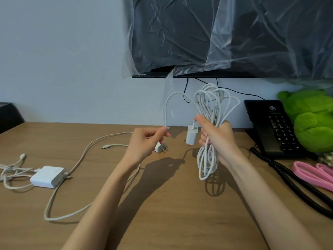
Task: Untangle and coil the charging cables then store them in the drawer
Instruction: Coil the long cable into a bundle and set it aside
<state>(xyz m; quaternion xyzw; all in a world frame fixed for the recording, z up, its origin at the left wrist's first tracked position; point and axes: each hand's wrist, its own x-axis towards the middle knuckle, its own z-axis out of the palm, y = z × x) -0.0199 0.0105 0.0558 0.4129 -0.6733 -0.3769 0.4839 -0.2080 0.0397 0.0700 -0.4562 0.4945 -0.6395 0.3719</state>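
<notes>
My right hand (217, 139) grips a bundle of white cable (209, 109) looped into a long coil, held upright above the desk. A white plug adapter (191, 135) hangs from the coil beside my fingers. The cable's free end arcs left to my left hand (144, 143), which pinches its tip between thumb and finger. A small white wall charger (160, 147) with metal prongs lies on the desk just under my left hand. Further left, a white power brick (47, 175) lies with a beige braided cable (75, 163) and tangled white cables (12, 170) attached. No drawer is visible.
A plastic-covered TV (234, 33) hangs on the wall above the wooden desk (162, 222). A black desk phone (273, 127) with a coiled cord, a green plush toy (310, 120) and pink bands (310, 174) lie at the right. A black object (9, 116) is at far left.
</notes>
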